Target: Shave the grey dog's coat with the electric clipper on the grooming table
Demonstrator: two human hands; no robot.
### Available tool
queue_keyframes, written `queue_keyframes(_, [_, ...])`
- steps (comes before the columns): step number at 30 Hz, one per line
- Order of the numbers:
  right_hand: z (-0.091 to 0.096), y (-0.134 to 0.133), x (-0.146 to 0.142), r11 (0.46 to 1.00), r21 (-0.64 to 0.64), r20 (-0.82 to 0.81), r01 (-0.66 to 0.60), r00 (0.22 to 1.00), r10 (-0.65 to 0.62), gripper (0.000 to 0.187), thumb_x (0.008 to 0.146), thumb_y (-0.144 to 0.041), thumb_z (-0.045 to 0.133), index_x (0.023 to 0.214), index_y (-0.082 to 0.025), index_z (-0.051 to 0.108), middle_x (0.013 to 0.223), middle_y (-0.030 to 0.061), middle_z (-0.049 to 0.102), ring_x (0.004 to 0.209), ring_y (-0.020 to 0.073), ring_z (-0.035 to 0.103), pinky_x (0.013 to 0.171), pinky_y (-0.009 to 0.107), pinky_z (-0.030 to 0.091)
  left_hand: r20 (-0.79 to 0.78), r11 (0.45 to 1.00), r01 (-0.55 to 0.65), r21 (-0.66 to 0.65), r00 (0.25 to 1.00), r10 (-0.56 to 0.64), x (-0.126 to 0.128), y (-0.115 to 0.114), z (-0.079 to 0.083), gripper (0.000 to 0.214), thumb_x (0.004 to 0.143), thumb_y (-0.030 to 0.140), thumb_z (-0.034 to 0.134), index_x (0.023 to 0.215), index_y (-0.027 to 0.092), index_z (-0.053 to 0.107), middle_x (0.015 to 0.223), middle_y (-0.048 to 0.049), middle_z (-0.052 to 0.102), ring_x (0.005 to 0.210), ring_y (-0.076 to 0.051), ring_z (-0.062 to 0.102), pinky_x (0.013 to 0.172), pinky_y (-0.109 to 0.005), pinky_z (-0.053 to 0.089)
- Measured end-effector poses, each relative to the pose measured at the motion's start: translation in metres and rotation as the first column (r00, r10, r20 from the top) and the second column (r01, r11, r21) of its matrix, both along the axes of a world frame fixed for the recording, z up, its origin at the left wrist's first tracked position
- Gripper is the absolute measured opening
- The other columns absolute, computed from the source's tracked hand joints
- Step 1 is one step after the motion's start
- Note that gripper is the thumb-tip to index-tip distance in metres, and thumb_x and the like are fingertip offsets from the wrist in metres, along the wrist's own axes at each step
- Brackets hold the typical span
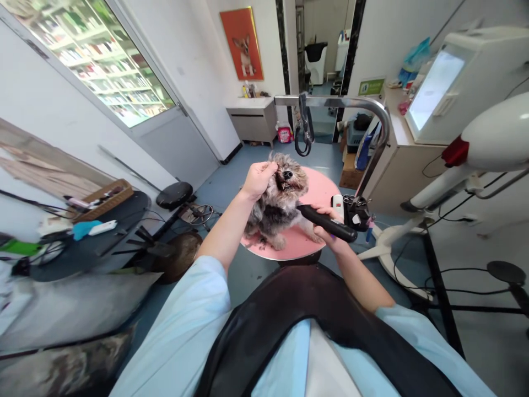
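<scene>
A small grey, shaggy dog [278, 207] sits on a round pink grooming table [320, 193], its muzzle lifted. My left hand [257, 179] is closed around the side of the dog's head and ear, holding it up. My right hand [330, 220] grips a black electric clipper [326, 222], whose front end points at the dog's chest and neck. Whether the blade touches the fur I cannot tell. Both my forearms are bare below light blue sleeves, and a black apron covers my front.
A metal grooming arm [355, 105] with a black hanging loop [305, 129] arches over the table. A white clipper [338, 205] and black tools [357, 212] lie at the table's right edge. A white dryer on a stand [487, 143] stands to the right. A black stool [174, 194] and a cluttered black bench [103, 220] are on the left.
</scene>
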State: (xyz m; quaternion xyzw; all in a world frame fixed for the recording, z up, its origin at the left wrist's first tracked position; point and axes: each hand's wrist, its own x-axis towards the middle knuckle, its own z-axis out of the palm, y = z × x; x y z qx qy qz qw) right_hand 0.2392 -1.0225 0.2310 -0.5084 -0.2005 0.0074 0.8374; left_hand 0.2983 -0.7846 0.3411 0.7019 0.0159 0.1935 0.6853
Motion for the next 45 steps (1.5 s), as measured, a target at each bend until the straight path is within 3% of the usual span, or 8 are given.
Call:
queue_keyframes(4, [0.025, 0.015, 0.018, 0.989, -0.079, 0.377, 0.129, 0.922, -0.090, 0.039, 0.075, -0.043, 0.084, 0.102, -0.028, 0.062, 0.122, 0.0081, 0.071, 0.123, 0.0280, 0.065, 0.113, 0.055, 0.046, -0.023, 0.999, 0.012, -0.051, 1.000, -0.013, 0.000, -0.005, 0.007, 0.037, 0.076, 0.035, 0.082, 0.057, 0.015, 0.059, 0.051, 0.0050, 0.053, 0.046, -0.005, 0.048, 0.049, -0.016, 0.039])
queue_keyframes(7, [0.019, 0.032, 0.034, 0.981, -0.156, 0.467, 0.119, 0.883, -0.033, 0.035, 0.077, -0.041, 0.082, 0.103, -0.028, 0.062, 0.127, 0.0086, 0.070, 0.121, 0.0266, 0.066, 0.112, 0.053, 0.046, -0.045, 0.994, 0.024, -0.104, 0.999, -0.029, 0.001, -0.006, 0.012, 0.033, 0.077, 0.036, 0.080, 0.062, 0.014, 0.062, 0.057, 0.0025, 0.062, 0.049, -0.006, 0.054, 0.053, -0.016, 0.044])
queue_keyframes(12, [0.002, 0.038, 0.037, 0.971, -0.209, 0.485, 0.117, 0.874, -0.001, 0.034, 0.077, -0.037, 0.082, 0.104, -0.027, 0.064, 0.122, 0.0085, 0.073, 0.115, 0.0254, 0.069, 0.107, 0.050, 0.050, -0.068, 0.981, 0.016, -0.191, 0.997, -0.029, 0.000, -0.004, 0.014, 0.033, 0.076, 0.037, 0.081, 0.064, 0.014, 0.060, 0.059, 0.0023, 0.064, 0.051, -0.007, 0.058, 0.055, -0.018, 0.047])
queue_keyframes(17, [0.017, 0.040, 0.034, 0.975, -0.085, 0.539, 0.204, 0.833, -0.128, 0.033, 0.078, -0.034, 0.081, 0.105, -0.029, 0.062, 0.123, 0.0070, 0.072, 0.118, 0.0255, 0.068, 0.109, 0.053, 0.049, -0.079, 0.966, 0.011, -0.258, 0.996, -0.033, 0.002, -0.002, 0.015, 0.029, 0.079, 0.031, 0.077, 0.065, 0.013, 0.060, 0.059, 0.0021, 0.065, 0.052, -0.006, 0.059, 0.056, -0.018, 0.048])
queue_keyframes(25, [-0.007, 0.050, 0.042, 0.947, -0.298, 0.418, 0.118, 0.908, 0.018, 0.032, 0.078, -0.037, 0.080, 0.103, -0.027, 0.063, 0.115, 0.0061, 0.072, 0.110, 0.0235, 0.069, 0.109, 0.049, 0.049, -0.111, 0.940, 0.004, -0.342, 0.993, -0.045, 0.010, 0.006, 0.016, 0.028, 0.082, 0.029, 0.077, 0.068, 0.012, 0.060, 0.061, 0.0014, 0.065, 0.053, -0.008, 0.063, 0.060, -0.020, 0.051])
queue_keyframes(30, [0.017, 0.049, 0.043, 0.970, -0.211, 0.391, 0.121, 0.920, -0.030, 0.037, 0.078, -0.042, 0.080, 0.104, -0.027, 0.059, 0.126, 0.0072, 0.068, 0.121, 0.0263, 0.064, 0.115, 0.051, 0.043, -0.108, 0.927, 0.007, -0.375, 0.993, -0.051, 0.014, 0.003, 0.015, 0.027, 0.084, 0.026, 0.075, 0.067, 0.012, 0.060, 0.061, 0.0008, 0.064, 0.052, -0.009, 0.063, 0.060, -0.021, 0.051])
queue_keyframes(39, [-0.009, 0.060, 0.044, 0.850, -0.503, 0.371, 0.156, 0.928, 0.049, 0.045, 0.074, -0.051, 0.080, 0.105, -0.023, 0.064, 0.106, 0.0085, 0.072, 0.104, 0.0293, 0.069, 0.101, 0.052, 0.053, -0.115, 0.914, -0.003, -0.406, 0.992, -0.048, 0.021, 0.002, 0.014, 0.027, 0.082, 0.032, 0.077, 0.070, 0.012, 0.063, 0.063, 0.0002, 0.067, 0.053, -0.010, 0.064, 0.061, -0.022, 0.052])
queue_keyframes(45, [-0.002, 0.059, 0.051, 0.907, -0.294, 0.531, 0.302, 0.841, -0.108, 0.048, 0.079, -0.055, 0.077, 0.111, -0.025, 0.057, 0.118, 0.0106, 0.069, 0.116, 0.0297, 0.067, 0.108, 0.053, 0.049, -0.110, 0.906, 0.020, -0.424, 0.991, -0.074, 0.020, -0.003, 0.014, 0.026, 0.084, 0.029, 0.074, 0.066, 0.014, 0.063, 0.061, 0.0001, 0.067, 0.053, -0.010, 0.062, 0.063, -0.023, 0.050])
